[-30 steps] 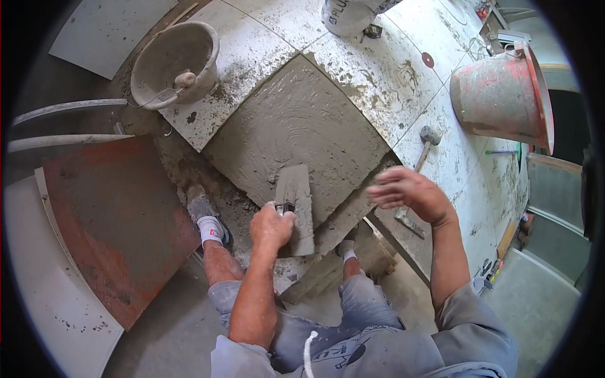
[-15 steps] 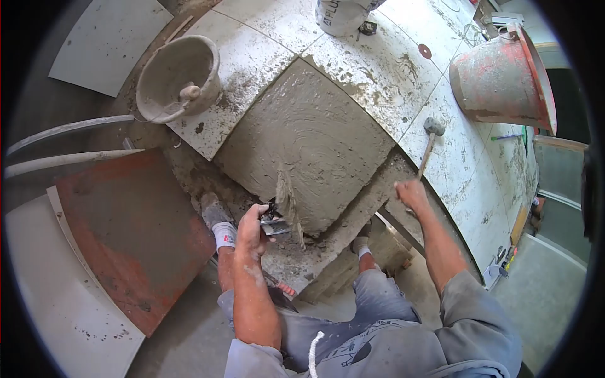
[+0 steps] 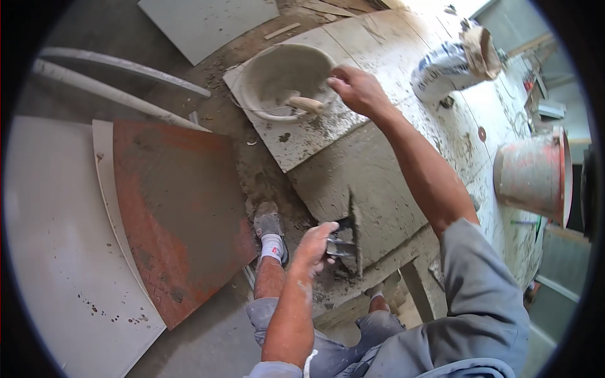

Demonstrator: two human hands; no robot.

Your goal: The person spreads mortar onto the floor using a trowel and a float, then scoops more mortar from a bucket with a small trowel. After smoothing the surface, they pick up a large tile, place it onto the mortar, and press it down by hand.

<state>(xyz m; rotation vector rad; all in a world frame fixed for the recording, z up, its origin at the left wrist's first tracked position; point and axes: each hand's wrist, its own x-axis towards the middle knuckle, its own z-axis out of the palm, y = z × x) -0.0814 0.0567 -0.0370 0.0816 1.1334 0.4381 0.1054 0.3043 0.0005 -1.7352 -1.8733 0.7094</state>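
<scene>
My left hand (image 3: pixel 315 247) grips the handle of a notched-looking flat trowel (image 3: pixel 356 233), whose blade stands on edge over the wet mortar bed (image 3: pixel 365 183). Mortar clings to the blade. My right hand (image 3: pixel 357 90) is at the right rim of a mortar-coated bucket (image 3: pixel 252 72), its fingers bent together at the rim; whether they pinch the rim cannot be made out. Inside the bucket lies a tool with a rounded, mortar-covered handle (image 3: pixel 305 104).
A reddish board (image 3: pixel 183 214) smeared with mortar lies at the left, beside a white panel (image 3: pixel 57 252). White tiles (image 3: pixel 315 148) surround the bed. A bag (image 3: pixel 441 72) and a large red-stained bucket (image 3: pixel 529 173) stand at the right.
My right hand has moved from the mallet's handle across to the bucket rim. The trowel has been lifted and turned on edge. The view has swung left.
</scene>
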